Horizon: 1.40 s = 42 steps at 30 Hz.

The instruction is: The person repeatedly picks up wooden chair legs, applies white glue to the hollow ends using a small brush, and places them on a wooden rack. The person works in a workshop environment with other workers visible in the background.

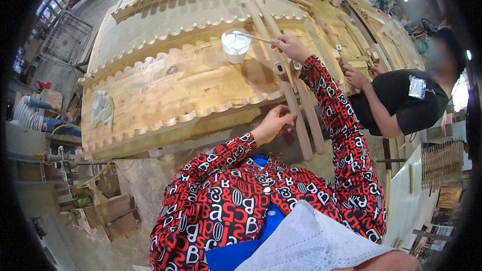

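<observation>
Right hand (290, 46) far out over the counter (150, 95), fingers pinched shut on a thin stick (253, 37) whose tip sits in a white cup (235, 45) of pale paste. Left hand (273, 124) at the near edge, fingers closed around a long wooden pole (281, 78). Pole looks stiff, light, smooth; best gripped near its end. Cup likely tips easily. Another person's hand (356, 78) works to the right.
</observation>
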Available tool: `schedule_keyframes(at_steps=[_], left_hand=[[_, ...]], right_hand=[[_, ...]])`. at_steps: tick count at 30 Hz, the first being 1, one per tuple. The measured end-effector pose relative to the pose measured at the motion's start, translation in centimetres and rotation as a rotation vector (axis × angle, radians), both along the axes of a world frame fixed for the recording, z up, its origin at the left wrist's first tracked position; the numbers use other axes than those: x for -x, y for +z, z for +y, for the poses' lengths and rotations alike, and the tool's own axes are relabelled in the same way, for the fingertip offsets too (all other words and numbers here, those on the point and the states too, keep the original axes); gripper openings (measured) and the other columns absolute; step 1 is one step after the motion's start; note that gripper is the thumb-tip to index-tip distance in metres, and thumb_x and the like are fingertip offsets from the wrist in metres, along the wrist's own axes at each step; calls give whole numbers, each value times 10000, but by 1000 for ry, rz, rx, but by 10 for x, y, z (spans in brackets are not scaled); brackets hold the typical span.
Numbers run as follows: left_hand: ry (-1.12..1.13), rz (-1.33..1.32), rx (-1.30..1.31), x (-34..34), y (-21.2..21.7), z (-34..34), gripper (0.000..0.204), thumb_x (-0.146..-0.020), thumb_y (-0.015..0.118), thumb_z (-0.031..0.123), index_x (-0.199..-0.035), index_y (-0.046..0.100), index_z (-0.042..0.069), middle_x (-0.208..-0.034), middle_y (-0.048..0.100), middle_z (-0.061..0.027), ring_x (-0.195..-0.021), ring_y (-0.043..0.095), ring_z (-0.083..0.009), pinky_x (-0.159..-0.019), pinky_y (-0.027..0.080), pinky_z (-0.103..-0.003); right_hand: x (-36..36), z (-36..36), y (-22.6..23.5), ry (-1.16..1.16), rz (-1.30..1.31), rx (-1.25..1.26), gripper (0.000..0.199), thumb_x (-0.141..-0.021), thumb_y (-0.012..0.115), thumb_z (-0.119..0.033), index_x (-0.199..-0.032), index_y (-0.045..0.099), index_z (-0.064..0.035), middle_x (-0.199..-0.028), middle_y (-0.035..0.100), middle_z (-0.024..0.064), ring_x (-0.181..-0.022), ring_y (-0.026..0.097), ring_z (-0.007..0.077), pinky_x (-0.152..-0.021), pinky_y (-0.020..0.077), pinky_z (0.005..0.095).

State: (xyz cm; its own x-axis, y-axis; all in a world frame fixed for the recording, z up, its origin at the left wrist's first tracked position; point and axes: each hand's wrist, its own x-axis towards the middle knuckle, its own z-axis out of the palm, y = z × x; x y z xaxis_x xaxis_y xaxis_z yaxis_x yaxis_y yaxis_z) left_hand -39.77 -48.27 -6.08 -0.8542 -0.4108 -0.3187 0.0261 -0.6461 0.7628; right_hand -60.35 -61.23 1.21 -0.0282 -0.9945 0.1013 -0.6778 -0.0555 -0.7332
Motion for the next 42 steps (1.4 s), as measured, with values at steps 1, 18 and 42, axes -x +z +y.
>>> schedule_keyframes(at_steps=[1, 18, 42], left_hand=[[6, -60, 5, 1, 0, 1, 387, -957, 607, 198, -1265, 437, 36, -1043, 551, -43, -901, 577, -108, -758, 550, -319], [53, -131, 110, 9, 5, 7, 286, -944, 654, 277, -1095, 528, 70, -1022, 535, -22, -919, 550, -127, -663, 542, -331], [770, -599, 1799, -109, 37, -72, 98, -857, 678, 135, -911, 684, 53, -854, 687, -106, -783, 649, -287, -679, 507, -379]], right_hand=[[1, 1, 2, 2, 15, -26, 321, -923, 595, -312, -897, 743, -29, -747, 679, 119, -720, 640, 206, -686, 493, 341], [-6, -3, 0, 60, -32, 124, 266, -897, 653, -280, -917, 696, -18, -715, 636, 63, -684, 587, 143, -630, 469, 312], [73, 120, -8, -57, 379, 255, 133, -868, 682, -203, -951, 676, -98, -811, 608, 52, -749, 600, 201, -663, 438, 335]])
